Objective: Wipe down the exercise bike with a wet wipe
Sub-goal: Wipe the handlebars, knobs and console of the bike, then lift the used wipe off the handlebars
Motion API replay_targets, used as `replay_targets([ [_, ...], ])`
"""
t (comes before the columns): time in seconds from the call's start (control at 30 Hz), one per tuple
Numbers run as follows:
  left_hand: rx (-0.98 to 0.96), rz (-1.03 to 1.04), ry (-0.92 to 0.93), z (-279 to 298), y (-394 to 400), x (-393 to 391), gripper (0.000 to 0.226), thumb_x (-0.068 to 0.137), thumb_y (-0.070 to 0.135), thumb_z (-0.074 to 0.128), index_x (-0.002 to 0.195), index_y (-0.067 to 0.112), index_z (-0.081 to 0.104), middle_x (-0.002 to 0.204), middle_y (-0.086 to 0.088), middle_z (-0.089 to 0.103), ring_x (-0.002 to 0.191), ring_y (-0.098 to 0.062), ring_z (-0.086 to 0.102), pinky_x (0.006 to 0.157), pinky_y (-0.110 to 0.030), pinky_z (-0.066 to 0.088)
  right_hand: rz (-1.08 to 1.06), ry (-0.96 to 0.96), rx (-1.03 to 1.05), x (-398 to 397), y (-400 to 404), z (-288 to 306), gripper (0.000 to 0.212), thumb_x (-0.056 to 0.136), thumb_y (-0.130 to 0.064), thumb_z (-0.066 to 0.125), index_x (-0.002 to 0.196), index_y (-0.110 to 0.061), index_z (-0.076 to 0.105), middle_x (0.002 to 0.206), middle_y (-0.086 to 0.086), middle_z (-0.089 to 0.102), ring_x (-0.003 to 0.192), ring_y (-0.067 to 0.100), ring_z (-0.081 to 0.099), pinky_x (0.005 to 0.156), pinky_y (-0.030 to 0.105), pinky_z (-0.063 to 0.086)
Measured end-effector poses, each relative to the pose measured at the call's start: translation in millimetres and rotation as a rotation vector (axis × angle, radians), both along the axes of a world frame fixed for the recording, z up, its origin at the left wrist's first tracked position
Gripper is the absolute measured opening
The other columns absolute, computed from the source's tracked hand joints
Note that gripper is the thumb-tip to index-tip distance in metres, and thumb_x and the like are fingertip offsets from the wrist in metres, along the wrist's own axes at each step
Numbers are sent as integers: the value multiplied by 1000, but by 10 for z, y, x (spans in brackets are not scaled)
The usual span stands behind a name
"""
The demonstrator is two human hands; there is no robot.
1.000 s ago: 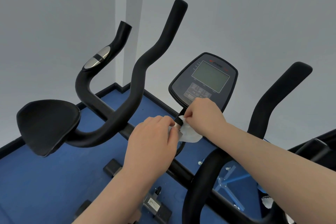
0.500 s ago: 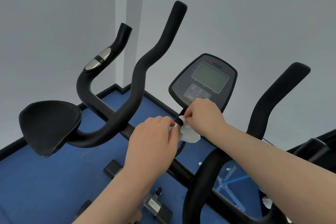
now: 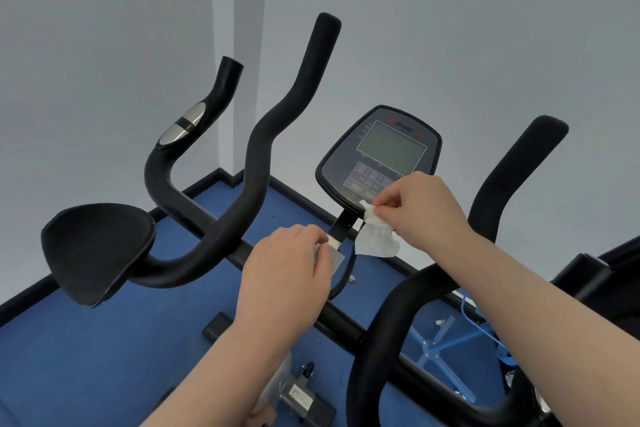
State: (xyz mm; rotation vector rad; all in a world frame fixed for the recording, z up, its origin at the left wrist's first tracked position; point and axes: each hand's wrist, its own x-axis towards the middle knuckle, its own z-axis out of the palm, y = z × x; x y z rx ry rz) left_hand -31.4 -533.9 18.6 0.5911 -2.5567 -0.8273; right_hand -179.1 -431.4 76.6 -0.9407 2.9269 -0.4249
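Note:
The black exercise bike's handlebar (image 3: pixel 266 156) curves up in front of me, with its console (image 3: pixel 381 152) at the centre right. My right hand (image 3: pixel 426 208) pinches a crumpled white wet wipe (image 3: pixel 375 241) that hangs just below the console's lower edge, beside the console stem (image 3: pixel 341 225). My left hand (image 3: pixel 291 270) is lower and to the left, over the crossbar, gripping a small grey packet (image 3: pixel 335 257) between fingers and thumb. A gap separates the wipe from the packet.
A black elbow pad (image 3: pixel 97 250) juts out at the left. A second handlebar loop (image 3: pixel 398 305) and an upright grip (image 3: pixel 516 177) stand at the right. Blue floor (image 3: pixel 104 350) lies below, with a blue metal frame (image 3: pixel 450 340) at lower right. Grey walls are close behind.
My right hand has pulled the wipe up and to the right, away from my left hand. The wipe now hangs free and the grey packet shows in my left fingers.

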Motion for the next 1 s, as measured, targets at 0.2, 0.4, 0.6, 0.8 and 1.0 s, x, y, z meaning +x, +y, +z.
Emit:
replay_targets([
  [0.2, 35, 13, -2, 33, 9, 46, 23, 93, 29, 39, 100, 28, 61, 89, 14, 61, 84, -4, 51, 72, -24, 44, -2, 15, -84, 265, -17, -13, 19, 85, -17, 60, 89, -26, 76, 81, -11, 66, 82, 11, 62, 70, 23, 48],
  [0.4, 74, -51, -55, 79, 13, 8, 23, 93, 30, 40, 104, 30, 59, 99, 15, 59, 93, -5, 52, 79, -28, 46, -34, 59, -220, 527, 181, -28, 13, 85, -23, 63, 85, -29, 74, 73, -15, 56, 75, 6, 57, 68, 22, 47],
  [0.6, 79, -161, -37, 265, 114, -121, 24, 93, 35, 42, 113, 34, 57, 108, 20, 59, 96, -5, 55, 80, -24, 41, -149, 58, -440, 719, 643, 80, 6, 83, -27, 68, 83, -30, 74, 75, -15, 60, 70, 2, 57, 68, 22, 50],
  [0.8, 67, -321, 66, 615, 604, -126, 23, 91, 31, 48, 111, 30, 61, 105, 19, 60, 101, -4, 54, 84, -27, 43, -247, 139, -624, 954, 1247, 420, 7, 80, -24, 71, 80, -30, 74, 73, -12, 62, 69, 4, 58, 65, 19, 47],
  [1.0, 29, -494, 148, 933, 1497, 54, 21, 91, 32, 47, 108, 32, 61, 101, 19, 60, 66, -4, 48, 67, -25, 36, -411, 217, -671, 1294, 2316, 600, 7, 80, -23, 72, 79, -30, 73, 73, -11, 63, 70, 5, 58, 59, 11, 44],
])
